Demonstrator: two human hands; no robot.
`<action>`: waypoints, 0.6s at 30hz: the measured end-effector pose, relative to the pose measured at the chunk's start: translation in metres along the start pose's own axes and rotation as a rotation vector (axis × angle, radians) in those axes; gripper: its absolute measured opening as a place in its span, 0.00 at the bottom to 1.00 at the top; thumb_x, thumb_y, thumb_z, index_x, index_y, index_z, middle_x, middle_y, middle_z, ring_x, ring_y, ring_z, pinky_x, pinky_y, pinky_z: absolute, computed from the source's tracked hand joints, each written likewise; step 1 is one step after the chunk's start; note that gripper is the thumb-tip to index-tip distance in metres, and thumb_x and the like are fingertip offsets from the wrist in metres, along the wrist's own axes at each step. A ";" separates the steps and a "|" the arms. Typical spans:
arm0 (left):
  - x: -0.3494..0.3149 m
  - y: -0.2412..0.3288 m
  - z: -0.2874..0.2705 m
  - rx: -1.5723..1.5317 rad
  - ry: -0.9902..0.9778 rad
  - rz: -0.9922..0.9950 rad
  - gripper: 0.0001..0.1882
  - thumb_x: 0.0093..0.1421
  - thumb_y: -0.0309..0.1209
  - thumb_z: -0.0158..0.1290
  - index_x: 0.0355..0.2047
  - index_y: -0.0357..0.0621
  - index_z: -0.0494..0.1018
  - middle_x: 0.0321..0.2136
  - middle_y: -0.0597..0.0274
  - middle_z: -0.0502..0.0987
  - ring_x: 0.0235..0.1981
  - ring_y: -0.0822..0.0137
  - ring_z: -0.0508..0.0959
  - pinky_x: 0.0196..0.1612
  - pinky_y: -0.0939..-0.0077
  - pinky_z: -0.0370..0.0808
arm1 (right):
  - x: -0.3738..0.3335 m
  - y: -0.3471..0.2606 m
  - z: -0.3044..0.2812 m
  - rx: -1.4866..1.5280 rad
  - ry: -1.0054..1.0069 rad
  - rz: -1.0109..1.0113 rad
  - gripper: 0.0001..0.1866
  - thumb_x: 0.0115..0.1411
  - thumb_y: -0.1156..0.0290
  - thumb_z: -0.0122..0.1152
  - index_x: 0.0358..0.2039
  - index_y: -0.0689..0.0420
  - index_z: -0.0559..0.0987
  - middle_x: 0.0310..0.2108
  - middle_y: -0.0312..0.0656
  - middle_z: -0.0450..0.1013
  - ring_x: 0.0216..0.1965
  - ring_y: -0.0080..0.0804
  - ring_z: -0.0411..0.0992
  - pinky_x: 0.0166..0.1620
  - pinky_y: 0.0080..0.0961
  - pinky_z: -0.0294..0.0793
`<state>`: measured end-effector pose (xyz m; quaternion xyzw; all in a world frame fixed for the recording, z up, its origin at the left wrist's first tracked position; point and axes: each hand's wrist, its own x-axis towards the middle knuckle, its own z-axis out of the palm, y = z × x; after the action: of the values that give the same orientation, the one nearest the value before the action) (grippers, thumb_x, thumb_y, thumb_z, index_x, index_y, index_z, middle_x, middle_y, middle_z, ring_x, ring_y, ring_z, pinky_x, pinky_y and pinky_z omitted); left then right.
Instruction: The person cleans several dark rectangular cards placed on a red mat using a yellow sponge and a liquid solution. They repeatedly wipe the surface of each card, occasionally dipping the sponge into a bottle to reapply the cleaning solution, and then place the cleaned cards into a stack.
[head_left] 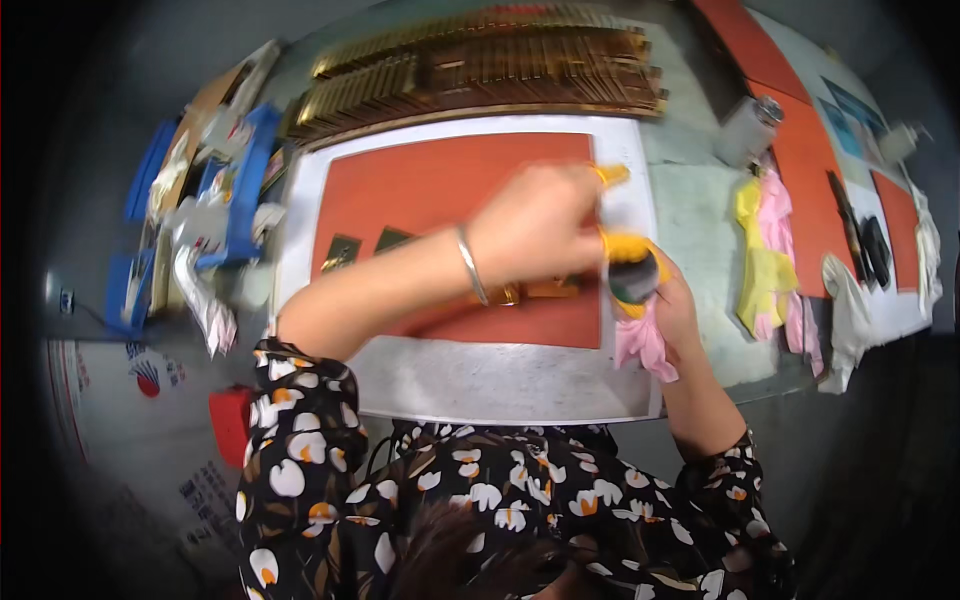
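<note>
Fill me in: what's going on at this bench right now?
The person's right hand holds a small dark piece together with a pink cloth, near the right edge of a red mat. The left hand reaches across close to it, too blurred to tell its grip. Small flat pieces lie on the mat, and rows of gold-coloured pieces stand behind it.

Count: left hand (535, 215), one; right hand (676, 308), one; dark round object (634, 279), one; bracelet (471, 267), one; metal-capped canister (748, 135), one; red object (231, 426), one; rows of gold-coloured pieces (540, 82), two; individual pieces, too blurred to count.
</note>
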<state>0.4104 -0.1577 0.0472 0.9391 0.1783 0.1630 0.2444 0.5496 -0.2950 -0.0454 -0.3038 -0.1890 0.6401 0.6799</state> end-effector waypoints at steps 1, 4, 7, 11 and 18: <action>-0.024 0.011 0.007 -0.041 0.030 0.029 0.33 0.49 0.44 0.61 0.49 0.34 0.68 0.31 0.48 0.76 0.26 0.56 0.77 0.31 0.69 0.75 | -0.005 0.000 0.018 -0.090 0.030 0.011 0.11 0.64 0.71 0.43 0.42 0.61 0.72 0.31 0.36 0.71 0.30 0.21 0.70 0.31 0.17 0.69; -0.070 0.032 0.028 -0.068 0.089 0.040 0.36 0.50 0.43 0.60 0.52 0.30 0.63 0.32 0.47 0.74 0.29 0.51 0.77 0.32 0.64 0.75 | -0.019 0.014 0.034 -0.219 0.070 0.069 0.12 0.65 0.69 0.46 0.44 0.61 0.72 0.35 0.34 0.72 0.34 0.18 0.71 0.37 0.15 0.71; -0.102 0.033 0.037 -0.115 0.130 -0.045 0.36 0.51 0.44 0.59 0.52 0.29 0.63 0.32 0.48 0.74 0.30 0.51 0.77 0.31 0.64 0.75 | -0.029 0.029 0.048 -0.422 -0.050 -0.008 0.10 0.65 0.70 0.47 0.43 0.60 0.72 0.34 0.32 0.71 0.34 0.15 0.68 0.37 0.14 0.68; -0.138 0.038 0.034 -0.158 0.167 -0.237 0.37 0.49 0.44 0.61 0.52 0.30 0.64 0.33 0.45 0.75 0.29 0.52 0.77 0.32 0.66 0.75 | -0.032 0.043 0.067 -0.540 -0.141 0.039 0.09 0.65 0.68 0.49 0.38 0.59 0.72 0.31 0.30 0.69 0.30 0.13 0.66 0.33 0.11 0.65; -0.178 -0.086 -0.062 0.159 -0.016 0.027 0.61 0.31 0.46 0.70 0.62 0.39 0.50 0.57 0.46 0.59 0.59 0.50 0.58 0.61 0.57 0.53 | -0.023 0.055 0.077 -0.532 -0.104 0.217 0.06 0.61 0.69 0.54 0.31 0.57 0.73 0.22 0.28 0.68 0.21 0.11 0.63 0.24 0.11 0.61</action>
<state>0.2068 -0.1364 0.0151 0.9591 0.1762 0.1439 0.1682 0.4555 -0.3052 -0.0211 -0.4566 -0.3511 0.6517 0.4935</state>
